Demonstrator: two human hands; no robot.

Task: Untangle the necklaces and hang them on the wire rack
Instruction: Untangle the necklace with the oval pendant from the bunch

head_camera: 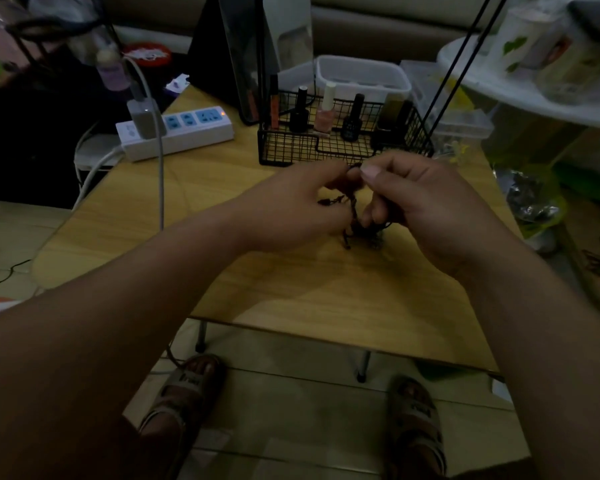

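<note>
A power strip (pixel 177 131) lies on the table (pixel 291 299).

The table (pixel 291 289) is light tan wood with a fine running grain. The necklaces (pixel 354 216) are dark brown to black cords, one in a twisted rope pattern. The wire rack (pixel 284 147) is black, in a square grid. Noted within it: a pink bottle (pixel 325 116) with a white cap, a black bottle (pixel 299 112) and an orange tube (pixel 274 102). The power strip (pixel 177 129) is white with blue socket faces and a small orange light. The cable (pixel 160 168) is white. The tub (pixel 362 76) is white. The lid (pixel 148 53) is red with white markings. The floor (pixel 291 410) is pale cream tile with dark joints. The sandals (pixel 184 382) are beige with dark lettering.
</note>
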